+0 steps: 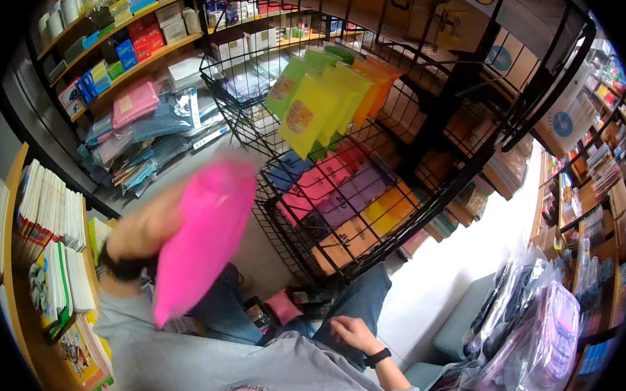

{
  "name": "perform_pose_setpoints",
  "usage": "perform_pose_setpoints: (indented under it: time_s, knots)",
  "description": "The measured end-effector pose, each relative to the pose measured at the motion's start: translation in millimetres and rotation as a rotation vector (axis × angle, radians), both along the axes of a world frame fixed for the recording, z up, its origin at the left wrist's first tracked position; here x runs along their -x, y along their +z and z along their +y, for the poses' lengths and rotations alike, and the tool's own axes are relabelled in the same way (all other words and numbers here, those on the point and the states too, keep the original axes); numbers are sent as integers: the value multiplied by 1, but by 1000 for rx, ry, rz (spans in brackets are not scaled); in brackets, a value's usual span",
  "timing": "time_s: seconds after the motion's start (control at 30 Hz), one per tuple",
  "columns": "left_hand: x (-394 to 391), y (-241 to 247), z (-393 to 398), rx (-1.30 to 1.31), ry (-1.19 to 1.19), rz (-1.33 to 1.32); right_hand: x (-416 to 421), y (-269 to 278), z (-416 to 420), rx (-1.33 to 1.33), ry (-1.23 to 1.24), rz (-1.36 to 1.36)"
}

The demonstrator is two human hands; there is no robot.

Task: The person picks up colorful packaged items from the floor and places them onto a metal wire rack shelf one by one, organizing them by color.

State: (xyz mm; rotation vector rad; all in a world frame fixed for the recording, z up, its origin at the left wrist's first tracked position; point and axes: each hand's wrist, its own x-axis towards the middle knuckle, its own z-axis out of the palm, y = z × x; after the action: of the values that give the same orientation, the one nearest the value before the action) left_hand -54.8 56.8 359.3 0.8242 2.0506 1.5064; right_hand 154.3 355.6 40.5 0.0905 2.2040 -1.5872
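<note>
A bright pink packet (204, 237), blurred by motion, hangs from my raised left hand (221, 172), whose fingers are mostly hidden behind it. With its fingers loosely curled, my right hand (356, 333) rests over the thigh of my jeans; nothing shows in it. Before me stands a black wire rack (272, 214). Yellow packets (309, 113), green packets (284, 90) and orange packets (374, 90) hang in its upper part. Lower down lie pink packets (321, 182), purple packets (345, 197) and peach packets (345, 242). A small pink packet (284, 306) lies between my legs.
Shelves of boxes (140, 38) stand at the upper left, above a pile of plastic-wrapped goods (163, 118). Notebooks (52, 203) fill a shelf close on the left. At the lower right, plastic-wrapped bags (544, 340) stand beside a grey-green stool (463, 315).
</note>
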Motion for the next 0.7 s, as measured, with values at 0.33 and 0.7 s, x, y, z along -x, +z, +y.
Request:
perform_pose_setpoints:
  time_s: [0.33,0.7]
  knots:
    - [106,37,125,370,-98,330,1,-7,-2,131,-232,-49]
    - [213,-50,321,289,1,705,1,-21,-4,226,-334,-87]
